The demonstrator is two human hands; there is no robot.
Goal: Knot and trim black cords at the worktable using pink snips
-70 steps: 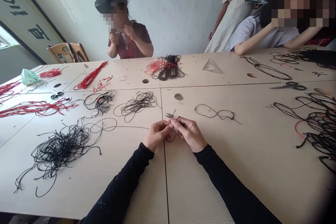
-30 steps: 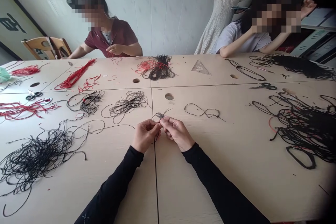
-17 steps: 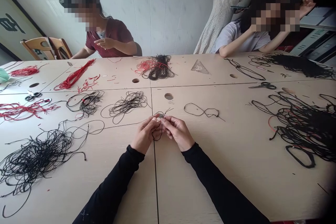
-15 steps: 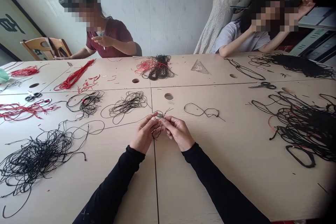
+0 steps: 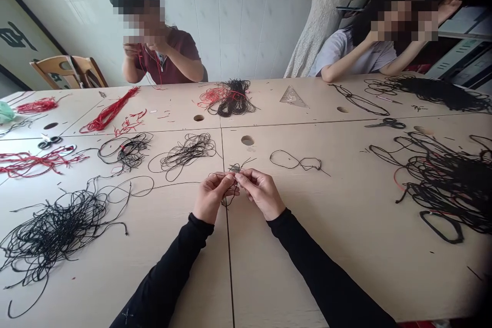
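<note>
Near the table's middle seam, my left hand [image 5: 211, 193] and my right hand [image 5: 264, 192] meet with thumbs and fingertips pinched together. Both are closed on a thin black cord [image 5: 246, 162]. Loose ends of it stick out beyond the fingertips, and a small loop hangs below them. Just behind the thumbs shows a small greyish piece [image 5: 234, 168]; what it is I cannot make out. Right of my hands a looped black cord [image 5: 286, 159] lies on the table. To their left rests a loose coil of black cord [image 5: 188, 154].
Tangled black cords pile up at left [image 5: 57, 230] and right [image 5: 453, 179]. Scissors [image 5: 388, 123] lie at the right, others [image 5: 49, 141] at the left. Beyond are red cords [image 5: 111, 110], a black bundle [image 5: 233, 98] and a set square [image 5: 292, 97]. Several people are across the table.
My left fingers have curled in, its thumb now meeting the right thumb. My right hand hardly moved. The person across at left has brought both hands up together with red cord.
</note>
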